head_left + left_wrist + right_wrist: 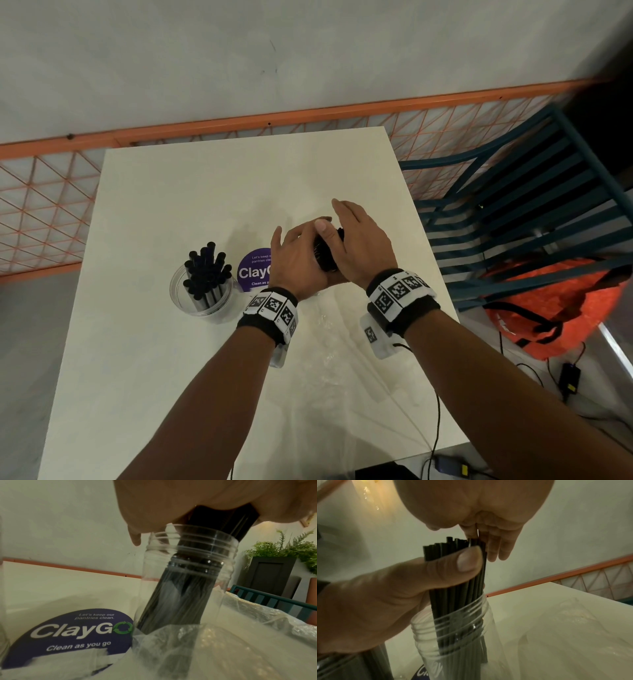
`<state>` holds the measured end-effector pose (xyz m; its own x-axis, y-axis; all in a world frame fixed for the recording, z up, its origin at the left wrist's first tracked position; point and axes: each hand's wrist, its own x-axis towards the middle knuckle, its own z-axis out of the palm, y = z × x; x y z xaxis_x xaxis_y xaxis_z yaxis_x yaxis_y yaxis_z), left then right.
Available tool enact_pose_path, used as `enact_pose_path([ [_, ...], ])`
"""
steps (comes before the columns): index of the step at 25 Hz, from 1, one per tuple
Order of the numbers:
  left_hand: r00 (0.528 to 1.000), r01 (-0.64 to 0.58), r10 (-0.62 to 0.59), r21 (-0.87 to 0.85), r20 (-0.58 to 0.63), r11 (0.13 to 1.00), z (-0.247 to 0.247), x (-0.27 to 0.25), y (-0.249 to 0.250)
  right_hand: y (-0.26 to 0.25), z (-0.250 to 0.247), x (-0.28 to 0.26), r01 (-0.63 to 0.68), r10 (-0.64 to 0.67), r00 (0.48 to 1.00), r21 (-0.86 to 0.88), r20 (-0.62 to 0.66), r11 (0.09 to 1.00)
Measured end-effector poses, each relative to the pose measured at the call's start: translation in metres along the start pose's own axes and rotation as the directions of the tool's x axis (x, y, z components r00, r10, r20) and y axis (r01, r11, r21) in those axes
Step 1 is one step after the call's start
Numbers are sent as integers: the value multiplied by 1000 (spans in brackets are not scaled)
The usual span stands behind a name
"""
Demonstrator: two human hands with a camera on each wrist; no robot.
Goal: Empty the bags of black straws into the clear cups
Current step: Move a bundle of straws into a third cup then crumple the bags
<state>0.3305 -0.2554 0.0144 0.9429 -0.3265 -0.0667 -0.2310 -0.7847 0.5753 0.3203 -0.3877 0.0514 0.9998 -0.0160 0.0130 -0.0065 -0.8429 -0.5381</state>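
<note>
Left hand [301, 260] is gripping thin black straws [453, 577], thumb [450, 566] wrapped around, standing them in clear threaded cup [453, 635] mid-frame; right hand [359, 250] is hovering above, fingers [498, 545] straight together.

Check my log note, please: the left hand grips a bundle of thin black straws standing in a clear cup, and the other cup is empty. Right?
Not quite: the other cup holds thick black straws, as the head view shows. The rest stands: the left hand grips the bundle in the cup.

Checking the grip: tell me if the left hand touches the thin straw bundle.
Touching. The right wrist view shows the left hand with its thumb pressed across the straw bundle above the clear cup.
</note>
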Motion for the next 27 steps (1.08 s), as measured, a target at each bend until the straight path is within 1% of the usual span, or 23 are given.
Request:
enact_pose_path([
  [2, 1000, 23, -22, -55, 8, 998, -3, -2, 3, 5, -6, 2, -64, 70, 996, 90, -63, 994],
  [5, 999, 39, -39, -182, 5, 982, -12, -8, 4, 20, -26, -3, -150, 196, 965, 241, -176, 959],
  [7, 998, 47, -54, -266, -18, 963, -19, -16, 1, 45, -38, -17, -218, 275, 940, 265, -202, 939],
  [9, 997, 58, -71, -308, -30, 950, -23, -29, -3, 82, -40, -39, -333, 370, 915, 218, -158, 917],
  [10, 997, 62, -74, -304, -27, 951, -23, -34, -5, 101, -36, -51, -400, 422, 901, 185, -99, 898],
  [12, 997, 66, -77, -286, -27, 956, -19, -44, -12, 128, -20, -76, -506, 502, 862, 64, 76, 860],
  [13, 996, 68, -80, -283, -33, 957, -16, -47, -16, 135, -11, -87, -526, 518, 842, 11, 152, 851],
  [14, 996, 66, -80, -277, -41, 959, -13, -48, -19, 137, -4, -96, -535, 524, 828, -3, 201, 845],
  [15, 996, 65, -80, -263, -47, 963, -11, -47, -22, 134, 1, -103, -540, 524, 823, 15, 222, 842],
  [17, 997, 51, -62, -215, -47, 975, -7, -41, -26, 125, 7, -112, -554, 528, 823, 86, 211, 828],
  [19, 998, 9, -17, -153, -55, 988, -6, -34, -28, 119, 8, -116, -566, 542, 821, 138, 177, 812],
  [22, 997, -54, 49, -64, -67, 997, -6, -24, -27, 117, 2, -120, -564, 544, 824, 140, 158, 814],
  [25, 996, -37, 33, -45, -85, 998, -6, -18, -23, 120, -3, -120, -563, 544, 823, 114, 164, 818],
  [27, 995, -22, 15, -75, -97, 997, -7, -17, -20, 120, -3, -119, -555, 536, 828, 107, 163, 825],
])
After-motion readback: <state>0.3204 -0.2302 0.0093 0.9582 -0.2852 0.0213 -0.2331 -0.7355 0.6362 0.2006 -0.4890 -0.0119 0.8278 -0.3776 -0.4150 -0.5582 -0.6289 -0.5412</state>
